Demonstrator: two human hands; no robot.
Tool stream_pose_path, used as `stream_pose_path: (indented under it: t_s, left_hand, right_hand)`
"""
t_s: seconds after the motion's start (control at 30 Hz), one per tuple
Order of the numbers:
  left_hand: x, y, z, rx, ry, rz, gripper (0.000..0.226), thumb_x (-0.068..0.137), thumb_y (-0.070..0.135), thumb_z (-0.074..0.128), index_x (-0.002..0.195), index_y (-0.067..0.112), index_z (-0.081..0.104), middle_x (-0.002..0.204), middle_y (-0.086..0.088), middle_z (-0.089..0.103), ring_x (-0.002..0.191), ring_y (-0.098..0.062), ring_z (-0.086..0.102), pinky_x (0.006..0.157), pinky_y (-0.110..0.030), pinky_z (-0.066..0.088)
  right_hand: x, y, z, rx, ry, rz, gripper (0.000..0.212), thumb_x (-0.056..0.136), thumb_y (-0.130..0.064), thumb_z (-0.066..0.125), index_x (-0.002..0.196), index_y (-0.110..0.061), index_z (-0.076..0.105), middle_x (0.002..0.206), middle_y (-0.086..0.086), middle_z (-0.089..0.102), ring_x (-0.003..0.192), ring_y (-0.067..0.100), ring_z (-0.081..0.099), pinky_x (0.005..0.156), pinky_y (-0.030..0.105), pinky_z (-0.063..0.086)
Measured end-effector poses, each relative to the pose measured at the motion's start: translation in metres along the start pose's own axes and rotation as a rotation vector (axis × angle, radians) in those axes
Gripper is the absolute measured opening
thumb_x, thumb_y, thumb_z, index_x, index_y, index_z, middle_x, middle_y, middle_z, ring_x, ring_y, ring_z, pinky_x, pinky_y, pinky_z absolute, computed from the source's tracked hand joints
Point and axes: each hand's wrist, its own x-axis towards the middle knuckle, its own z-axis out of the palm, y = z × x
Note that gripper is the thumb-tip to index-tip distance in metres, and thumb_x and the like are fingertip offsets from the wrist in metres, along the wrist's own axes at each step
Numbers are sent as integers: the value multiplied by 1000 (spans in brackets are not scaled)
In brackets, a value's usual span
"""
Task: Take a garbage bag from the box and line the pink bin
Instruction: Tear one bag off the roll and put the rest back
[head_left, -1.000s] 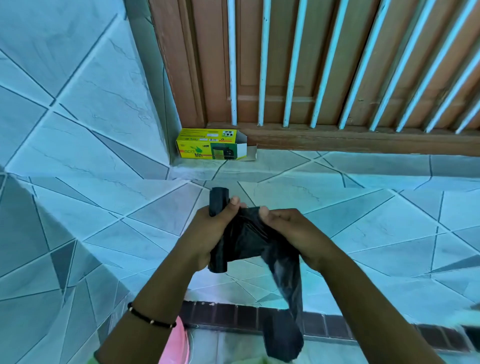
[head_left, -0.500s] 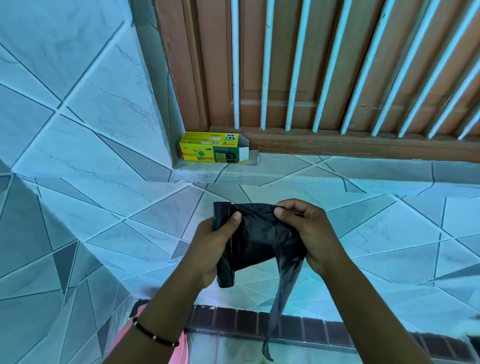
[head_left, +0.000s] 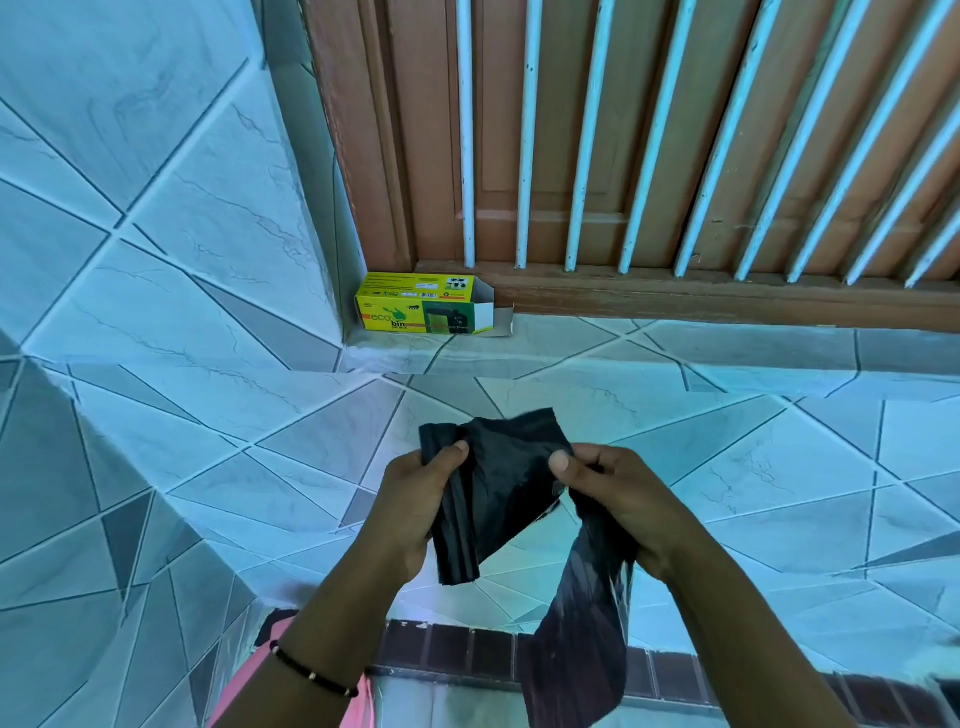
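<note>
the black garbage bag (head_left: 498, 483) stands roughly upright, its rolled edge under the left hand (head_left: 415, 504), a loose tail hanging below the right hand (head_left: 618, 499). both hands pinch it, thumbs on top, palms facing each other.

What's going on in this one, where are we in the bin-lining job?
A person holds a black garbage bag in both hands over a tiled ledge. The left hand pinches the still-folded part, while the right hand pulls a loose length that hangs down in front. The yellow box lies on the ledge against the wooden door frame, its end flap open. Only a pink edge, probably the bin, shows at the bottom left; it is not yet lined.
</note>
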Motion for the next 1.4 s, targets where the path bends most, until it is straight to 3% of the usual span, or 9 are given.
stream_pose_path:
  t_s: [0.1, 0.23, 0.4, 0.53, 0.7, 0.87, 1.03, 1.2, 1.4]
  left_hand:
    - [-3, 6, 2, 31, -22, 104, 16, 88, 23, 61, 91, 10, 69, 91, -8, 73, 85, -23, 68, 75, -30, 51]
    - [1, 9, 0, 18, 111, 202, 10, 86, 16, 62, 78, 14, 67, 81, -7, 70, 79, -25, 65, 76, -34, 51]
    - [1, 7, 4, -3, 174, 252, 11, 87, 12, 60, 79, 17, 66, 84, -6, 69, 83, -25, 65, 77, -33, 52]
    - [1, 5, 2, -8, 170, 265, 9, 86, 11, 60, 80, 11, 66, 85, -11, 69, 81, -27, 65, 78, -39, 52]
    - [-2, 1, 6, -44, 191, 324, 21, 84, 13, 56, 63, 9, 53, 64, -11, 50, 65, -21, 49, 66, -36, 42]
    - [-2, 1, 11, -44, 147, 296, 9, 85, 9, 52, 80, 3, 57, 82, -21, 58, 76, -28, 57, 73, -44, 50]
    - [2, 1, 11, 26, 136, 258, 14, 93, 20, 53, 90, 9, 61, 90, -14, 65, 85, -29, 62, 85, -45, 51]
    - [1, 2, 13, -101, -46, 43, 41, 98, 40, 35, 94, 6, 58, 87, -11, 60, 80, -24, 59, 72, -33, 48]
    - [7, 5, -4, -309, -310, -40, 21, 93, 3, 43, 101, 3, 62, 85, -10, 68, 73, -17, 66, 64, -24, 57]
  right_hand:
    - [-4, 2, 10, -40, -41, 16, 11, 74, -20, 72, 81, -11, 72, 71, -5, 74, 66, 5, 68, 58, 14, 49]
    - [-2, 4, 12, -75, 127, -38, 12, 76, -14, 74, 84, -5, 74, 83, 12, 76, 80, 28, 72, 77, 40, 57]
    - [-8, -2, 21, -139, 73, -204, 11, 79, -10, 71, 85, -18, 75, 83, -2, 77, 80, 14, 72, 73, 23, 55]
    - [-11, -5, 29, -216, -57, -227, 18, 82, -7, 69, 97, -16, 71, 92, 2, 75, 87, 16, 71, 84, 32, 56]
    - [-14, -7, 44, 5, -188, -209, 22, 82, -3, 67, 103, -11, 69, 86, 2, 73, 79, 13, 68, 71, 24, 53]
    - [-10, -9, 43, 202, -161, -172, 31, 77, -8, 64, 107, -9, 69, 107, 20, 70, 94, 29, 67, 86, 36, 54]
    - [-11, -7, 41, 187, -120, -153, 30, 77, -9, 64, 106, -11, 70, 107, 17, 71, 98, 32, 66, 90, 39, 52]
    - [-12, -1, 43, 164, -107, -134, 27, 78, -10, 65, 104, -13, 71, 104, 16, 72, 94, 28, 68, 86, 35, 53]
    - [-12, 0, 26, 236, -58, -123, 26, 83, 4, 60, 100, -12, 71, 101, 13, 73, 89, 23, 69, 78, 26, 55]
